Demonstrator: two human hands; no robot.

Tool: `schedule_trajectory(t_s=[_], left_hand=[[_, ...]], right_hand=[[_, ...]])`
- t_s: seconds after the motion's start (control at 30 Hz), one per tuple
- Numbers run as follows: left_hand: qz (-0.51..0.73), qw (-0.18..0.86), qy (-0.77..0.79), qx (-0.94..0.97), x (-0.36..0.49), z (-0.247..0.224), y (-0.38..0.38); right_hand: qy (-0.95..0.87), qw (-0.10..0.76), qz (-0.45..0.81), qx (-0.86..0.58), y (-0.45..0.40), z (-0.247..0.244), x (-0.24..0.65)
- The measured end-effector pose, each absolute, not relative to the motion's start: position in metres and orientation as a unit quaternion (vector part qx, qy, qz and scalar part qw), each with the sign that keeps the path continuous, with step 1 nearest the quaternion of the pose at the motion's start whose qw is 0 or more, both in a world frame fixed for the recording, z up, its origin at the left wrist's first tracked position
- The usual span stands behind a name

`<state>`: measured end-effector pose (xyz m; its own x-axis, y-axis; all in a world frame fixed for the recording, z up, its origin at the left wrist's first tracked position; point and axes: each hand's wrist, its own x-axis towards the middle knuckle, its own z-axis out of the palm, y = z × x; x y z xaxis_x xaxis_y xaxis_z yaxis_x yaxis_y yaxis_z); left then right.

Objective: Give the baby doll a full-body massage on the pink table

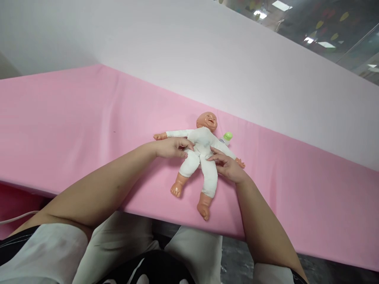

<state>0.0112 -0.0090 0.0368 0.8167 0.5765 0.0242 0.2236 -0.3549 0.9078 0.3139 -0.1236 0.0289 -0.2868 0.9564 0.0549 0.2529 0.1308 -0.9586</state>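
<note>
A baby doll (203, 138) with a white cloth body and hard head, hands and feet lies face up on the pink covered surface (142, 106). Its head points away from me and its legs are spread toward me. My left hand (174, 148) touches the doll's hip on the left side, fingers apart and slightly bent. On the other side, my right hand (227, 165) rests against the hip and upper thigh, its fingers also apart. Neither hand is closed round the doll.
A small clear bottle with a green cap (227, 136) lies beside the doll's arm on the right. Behind the surface rises a pale wall (189, 51). The surface's front edge runs above my lap. A white cable (19, 217) shows at the far left.
</note>
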Motion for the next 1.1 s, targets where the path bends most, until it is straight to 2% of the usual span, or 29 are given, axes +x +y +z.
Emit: schedule_trajectory(t_s=[0.17,0.5,0.57,0.63,0.73,0.8,1.1], left_hand=[[0.146,0.481,0.221,0.836,0.003,0.05,-0.01],[-0.015,0.642,0.202,0.74,-0.011,0.074,-0.017],[0.027,0.633,0.215,0.743,-0.007,0.066,-0.015],[0.147,0.586,0.262,0.753,0.0,0.055,-0.012],[0.325,0.431,0.378,0.752,0.016,0.042,-0.007],[0.377,0.342,0.4,0.762,0.031,0.039,-0.001],[0.406,0.418,0.491,0.647,0.123,0.037,0.043]], right_hand=[[-0.69,0.342,0.43,-0.471,-0.124,0.03,0.318],[-0.65,0.349,0.515,-0.437,-0.128,0.029,0.301],[-0.623,0.391,0.502,-0.454,-0.129,0.026,0.296],[-0.602,0.449,0.45,-0.483,-0.128,0.022,0.292],[-0.572,0.542,0.335,-0.517,-0.116,0.016,0.288],[-0.541,0.583,0.284,-0.536,-0.098,0.014,0.285],[-0.363,0.681,0.336,-0.54,0.014,0.008,0.255]])
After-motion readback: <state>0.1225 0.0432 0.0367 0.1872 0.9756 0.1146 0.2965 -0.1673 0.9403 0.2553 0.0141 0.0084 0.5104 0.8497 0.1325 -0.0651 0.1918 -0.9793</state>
